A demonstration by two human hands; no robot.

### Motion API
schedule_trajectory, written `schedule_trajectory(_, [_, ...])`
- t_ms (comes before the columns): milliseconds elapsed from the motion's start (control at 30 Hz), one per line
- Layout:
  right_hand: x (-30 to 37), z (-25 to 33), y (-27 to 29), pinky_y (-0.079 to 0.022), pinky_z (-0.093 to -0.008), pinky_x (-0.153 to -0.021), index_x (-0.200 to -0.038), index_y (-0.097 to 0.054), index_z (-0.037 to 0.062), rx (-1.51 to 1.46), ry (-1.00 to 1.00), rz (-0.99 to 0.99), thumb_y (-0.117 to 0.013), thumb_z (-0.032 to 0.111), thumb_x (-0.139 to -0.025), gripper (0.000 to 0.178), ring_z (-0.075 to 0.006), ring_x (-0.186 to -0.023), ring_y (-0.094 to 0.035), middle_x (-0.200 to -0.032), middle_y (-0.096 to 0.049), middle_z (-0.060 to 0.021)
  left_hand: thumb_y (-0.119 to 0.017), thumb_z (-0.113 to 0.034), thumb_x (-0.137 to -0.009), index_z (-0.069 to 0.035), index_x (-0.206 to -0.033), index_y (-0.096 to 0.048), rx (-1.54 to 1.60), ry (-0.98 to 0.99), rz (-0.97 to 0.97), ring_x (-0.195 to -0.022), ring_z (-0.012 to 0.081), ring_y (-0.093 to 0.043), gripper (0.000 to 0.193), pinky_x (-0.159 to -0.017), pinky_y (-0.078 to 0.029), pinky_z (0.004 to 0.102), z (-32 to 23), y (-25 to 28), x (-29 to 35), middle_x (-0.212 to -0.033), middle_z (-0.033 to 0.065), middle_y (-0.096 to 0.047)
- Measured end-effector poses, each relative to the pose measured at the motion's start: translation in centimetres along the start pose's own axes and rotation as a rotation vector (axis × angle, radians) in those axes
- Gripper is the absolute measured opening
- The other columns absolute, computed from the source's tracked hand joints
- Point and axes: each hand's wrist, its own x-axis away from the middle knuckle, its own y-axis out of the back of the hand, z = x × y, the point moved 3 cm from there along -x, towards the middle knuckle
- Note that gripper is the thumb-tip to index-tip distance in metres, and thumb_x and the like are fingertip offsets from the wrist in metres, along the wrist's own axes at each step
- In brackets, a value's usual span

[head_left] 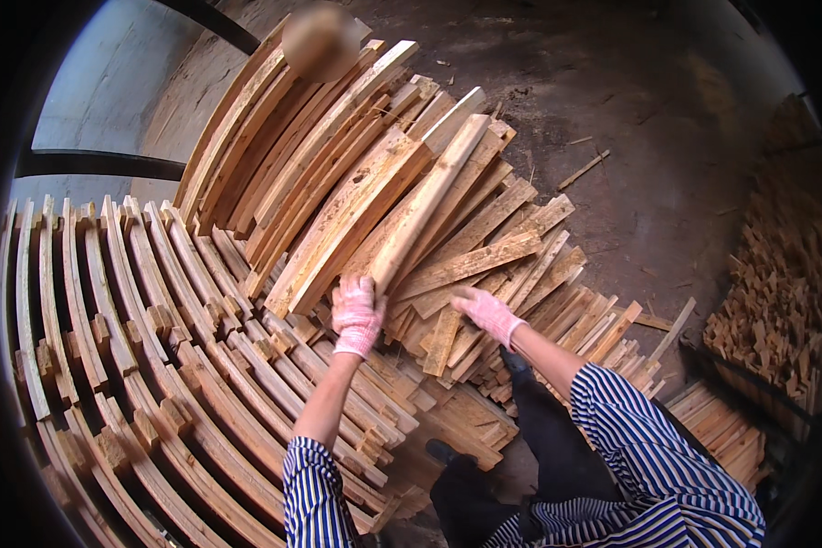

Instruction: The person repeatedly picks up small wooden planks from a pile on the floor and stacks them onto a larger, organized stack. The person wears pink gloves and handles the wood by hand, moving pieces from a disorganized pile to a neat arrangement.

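Note:
My left hand [358, 318], in a pink-and-white knit glove, is closed on the near end of a long pale wooden plank [438, 196]. This plank lies slanted on top of a heap of rough boards, its far end pointing up and to the right. Another gloved hand, my right hand [488, 315], is just above the shorter boards to the right, its fingers stretched out to the left. Beneath it lie a short block of wood [443, 340] and a loose board [470, 263]. Whether its fingertips touch the wood, I cannot tell.
Rows of stacked planks with small spacer blocks [178, 416] fill the left side. Long boards [292, 137] lie beyond, with a blurred round shape [321, 42] at their far end. Cut wood [776, 283] is piled at far right. A stray stick [583, 171] lies on the dark floor.

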Motion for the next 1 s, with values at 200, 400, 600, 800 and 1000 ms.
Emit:
schedule_trajectory(200, [-6.1, 3.1, -1.6, -0.047, -0.0405, -0.106, -0.159, -0.009, 0.0005, -0.182, -0.015, -0.116, -0.068, 0.047, -0.093, 0.101, -0.0339, -0.136, -0.048, -0.156, -0.037, -0.0258, -0.073, -0.013, -0.077, -0.012, -0.121, -0.046, 0.111, 0.123, -0.255, -0.135, 0.0517, -0.039, 0.051, -0.104, -0.045, 0.0566, -2.0, -4.8, 0.7, -0.147, 0.0211, -0.041])
schedule_trajectory(400, [-7.4, 2.7, -0.7, -0.046, -0.0528, -0.103, -0.160, -0.013, 0.0087, -0.530, 0.022, -0.072, -0.076, 0.048, -0.087, 0.105, -0.0379, -0.137, -0.043, -0.156, -0.036, -0.0226, -0.081, -0.012, -0.071, -0.019, -0.129, -0.045, 0.383, 0.258, 0.012, -0.100, 0.0394, -0.066, 0.068, -0.083, -0.058, 0.0486, -2.1, -2.3, 1.1, -0.119, 0.0169, -0.063])
schedule_trajectory(600, [-4.3, 3.8, 1.7, -0.065, -0.0351, -0.066, -0.120, -0.060, -0.0015, -1.032, 0.077, -0.059, -0.090, 0.040, -0.071, 0.071, -0.0243, -0.071, -0.069, -0.108, -0.070, -0.0166, -0.093, -0.015, -0.061, -0.003, -0.136, -0.033, 1.487, 0.444, 0.526, -0.097, 0.0317, -0.066, 0.097, -0.068, -0.066, 0.0380, -13.8, 4.6, 7.4, -0.120, 0.0242, -0.058])
schedule_trajectory(800, [8.9, 6.0, 1.7, -0.060, -0.0304, -0.067, -0.137, -0.038, -0.0063, -0.470, 0.221, -0.006, -0.082, 0.035, -0.080, 0.083, -0.0184, -0.078, -0.066, -0.100, -0.065, -0.0113, -0.098, -0.044, -0.057, 0.001, -0.147, -0.023, 1.922, 0.468, 0.288, -0.128, 0.0322, -0.049, 0.126, -0.111, -0.043, 0.0439, -20.5, 2.8, 17.7, -0.137, 0.0189, -0.045])
schedule_trajectory(1000, [21.8, 11.4, -6.0, -0.046, -0.0351, -0.103, -0.148, -0.034, -0.0018, 0.083, 0.365, 0.253, -0.087, 0.039, -0.074, 0.099, -0.0203, -0.117, -0.055, -0.129, -0.058, -0.0106, -0.041, -0.036, -0.108, -0.005, -0.143, -0.045, 2.449, -0.016, 0.146, -0.114, 0.0232, -0.061, 0.047, -0.093, -0.054, 0.0320, -12.3, 5.5, 16.4, -0.130, 0.0135, -0.059])
